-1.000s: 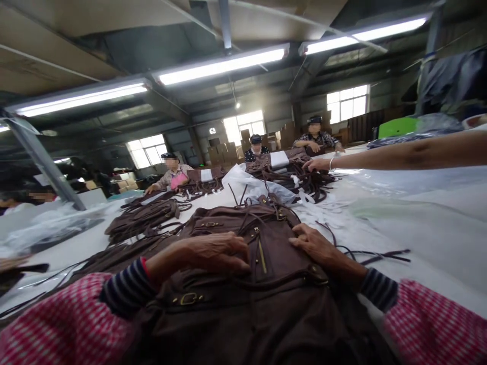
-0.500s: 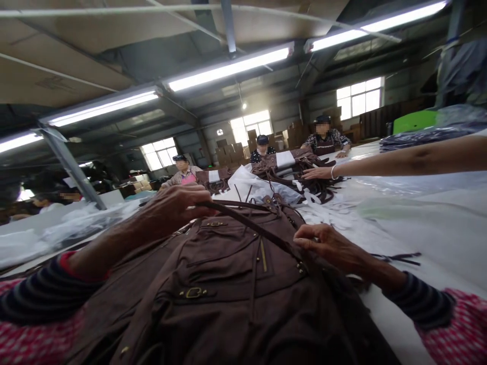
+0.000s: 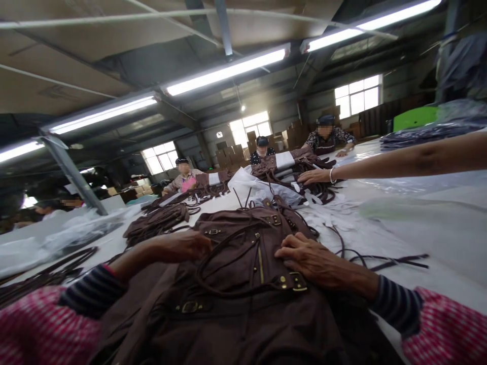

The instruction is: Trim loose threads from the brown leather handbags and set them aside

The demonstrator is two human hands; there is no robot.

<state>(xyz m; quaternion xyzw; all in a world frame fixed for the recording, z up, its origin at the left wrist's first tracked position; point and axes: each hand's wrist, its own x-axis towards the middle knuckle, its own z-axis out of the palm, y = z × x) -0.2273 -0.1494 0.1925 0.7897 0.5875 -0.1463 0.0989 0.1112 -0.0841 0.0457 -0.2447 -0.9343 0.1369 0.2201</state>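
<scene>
A dark brown bag (image 3: 228,319) with brass buckles, eyelets and a zipper lies in front of me. Its strap (image 3: 201,281) curves in a loop over the front, ending near a buckle (image 3: 299,282). My left hand (image 3: 190,246) is at the loop's left side, fingers curled; what they hold, if anything, is hidden. My right hand (image 3: 304,257) rests on the bag's right side above the buckle, its fingers bent against the brown material; whether it grips anything is unclear.
Another person's arm (image 3: 399,159) reaches in from the right to a pile of brown bags (image 3: 266,165). Loose straps (image 3: 395,261) and plastic film (image 3: 426,213) lie right. Folded brown pieces (image 3: 155,223) lie left. Several people sit across the table.
The strap that was stretched between my hands now lies looped on the bag. My left hand has come down and right; my right hand has shifted left and slightly down.
</scene>
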